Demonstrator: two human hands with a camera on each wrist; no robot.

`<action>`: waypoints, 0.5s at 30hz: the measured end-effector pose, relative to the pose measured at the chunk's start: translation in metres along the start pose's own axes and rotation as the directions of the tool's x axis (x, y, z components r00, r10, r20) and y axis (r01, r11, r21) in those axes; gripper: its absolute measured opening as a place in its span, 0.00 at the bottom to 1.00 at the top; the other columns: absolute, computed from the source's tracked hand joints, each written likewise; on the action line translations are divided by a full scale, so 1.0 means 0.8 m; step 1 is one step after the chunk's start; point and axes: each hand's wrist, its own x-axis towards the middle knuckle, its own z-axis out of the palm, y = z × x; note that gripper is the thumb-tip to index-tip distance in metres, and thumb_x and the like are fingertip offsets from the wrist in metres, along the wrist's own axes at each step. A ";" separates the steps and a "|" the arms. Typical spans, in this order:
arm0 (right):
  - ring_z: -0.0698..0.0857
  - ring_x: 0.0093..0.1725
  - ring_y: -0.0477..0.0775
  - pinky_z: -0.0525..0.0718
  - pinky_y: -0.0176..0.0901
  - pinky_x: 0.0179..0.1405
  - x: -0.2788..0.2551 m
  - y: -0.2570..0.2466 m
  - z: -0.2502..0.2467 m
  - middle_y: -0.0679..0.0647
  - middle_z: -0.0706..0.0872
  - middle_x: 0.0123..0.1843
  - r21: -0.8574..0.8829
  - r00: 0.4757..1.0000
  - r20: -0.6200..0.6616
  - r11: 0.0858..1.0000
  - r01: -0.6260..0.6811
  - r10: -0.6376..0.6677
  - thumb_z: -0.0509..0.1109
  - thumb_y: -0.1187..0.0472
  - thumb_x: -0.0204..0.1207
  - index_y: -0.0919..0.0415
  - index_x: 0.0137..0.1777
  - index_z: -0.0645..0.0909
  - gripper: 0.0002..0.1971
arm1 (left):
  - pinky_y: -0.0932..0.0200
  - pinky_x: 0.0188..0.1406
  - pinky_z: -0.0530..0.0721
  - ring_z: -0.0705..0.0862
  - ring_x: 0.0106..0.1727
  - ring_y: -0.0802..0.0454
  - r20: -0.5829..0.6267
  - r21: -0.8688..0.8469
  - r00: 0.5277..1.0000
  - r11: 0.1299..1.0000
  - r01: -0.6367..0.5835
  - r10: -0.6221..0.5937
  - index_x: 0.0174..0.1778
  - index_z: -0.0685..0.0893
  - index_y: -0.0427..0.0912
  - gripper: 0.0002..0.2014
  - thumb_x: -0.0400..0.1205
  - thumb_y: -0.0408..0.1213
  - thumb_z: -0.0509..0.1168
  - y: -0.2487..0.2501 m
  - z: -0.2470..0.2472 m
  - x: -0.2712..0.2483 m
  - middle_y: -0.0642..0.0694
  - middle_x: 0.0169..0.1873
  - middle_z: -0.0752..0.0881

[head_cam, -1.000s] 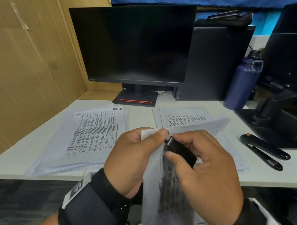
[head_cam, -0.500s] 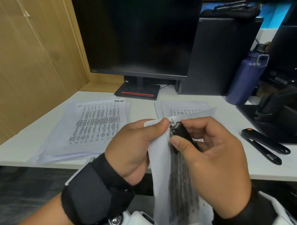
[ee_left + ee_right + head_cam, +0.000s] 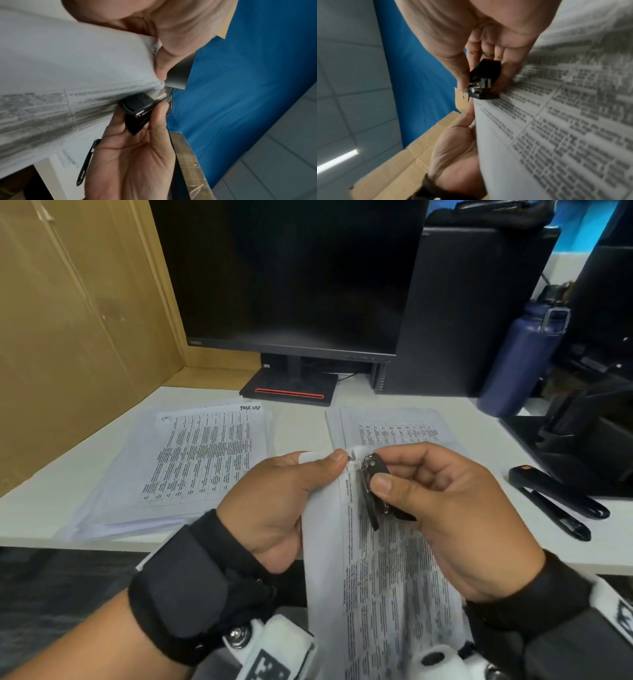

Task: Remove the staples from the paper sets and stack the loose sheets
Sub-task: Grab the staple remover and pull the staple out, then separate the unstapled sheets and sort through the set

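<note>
My left hand (image 3: pixel 284 501) pinches the top corner of a printed paper set (image 3: pixel 387 587) held up in front of the desk, thumb on the front of the sheets. My right hand (image 3: pixel 442 508) grips a small black staple remover (image 3: pixel 371 484) between thumb and fingers, its metal tip at that same corner. The left wrist view shows the staple remover (image 3: pixel 139 106) against the paper set (image 3: pixel 68 70) by my left thumb. In the right wrist view the staple remover (image 3: pixel 483 81) sits at the edge of the paper set (image 3: pixel 556 121). The staple itself is too small to tell.
A paper stack (image 3: pixel 191 460) lies on the white desk (image 3: pixel 298 433) at the left, another paper stack (image 3: pixel 394 426) behind my hands. A black stapler (image 3: pixel 555 501) lies at the right. A monitor (image 3: pixel 291 275), a computer case (image 3: pixel 462 313) and a blue bottle (image 3: pixel 524 357) stand behind.
Both hands and the paper set have shifted slightly lower and closer. The folded-back top sheet no longer sticks out to the right. The staple remover stays at the corner.
</note>
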 end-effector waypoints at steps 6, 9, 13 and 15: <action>0.89 0.45 0.43 0.88 0.36 0.50 0.003 -0.002 -0.031 0.43 0.92 0.44 -0.504 0.989 -0.066 0.859 0.084 -0.135 0.84 0.67 0.68 0.47 0.48 0.89 0.15 | 0.33 0.58 0.90 0.91 0.60 0.28 -0.168 0.003 0.986 1.000 0.003 -0.002 0.69 0.84 0.30 0.23 0.80 0.37 0.74 -0.006 -0.021 0.022 0.29 0.58 0.92; 0.88 0.44 0.41 0.84 0.38 0.49 0.019 0.000 -0.095 0.41 0.90 0.41 -0.742 0.944 -0.235 0.670 -0.022 -0.230 0.82 0.62 0.70 0.44 0.44 0.83 0.13 | 0.39 0.49 0.94 0.93 0.53 0.33 -0.165 -0.017 0.986 1.000 0.007 -0.010 0.67 0.86 0.29 0.19 0.84 0.38 0.71 0.003 -0.031 0.027 0.29 0.56 0.93; 0.86 0.46 0.59 0.83 0.49 0.52 0.025 0.011 -0.178 0.49 0.90 0.45 -0.860 0.890 -0.454 0.280 -0.426 -0.043 0.75 0.55 0.71 0.45 0.40 0.77 0.09 | 0.34 0.55 0.92 0.92 0.58 0.29 -0.139 0.002 0.990 0.999 0.039 -0.038 0.66 0.86 0.28 0.19 0.85 0.39 0.69 0.011 -0.032 0.023 0.27 0.57 0.92; 0.86 0.49 0.61 0.80 0.47 0.51 0.023 0.017 -0.192 0.49 0.88 0.45 -0.852 0.875 -0.483 0.208 -0.480 0.040 0.75 0.55 0.73 0.41 0.44 0.79 0.07 | 0.32 0.60 0.89 0.90 0.62 0.27 -0.135 0.005 0.988 0.998 0.069 -0.067 0.68 0.86 0.28 0.21 0.85 0.40 0.69 0.012 -0.029 0.020 0.27 0.58 0.91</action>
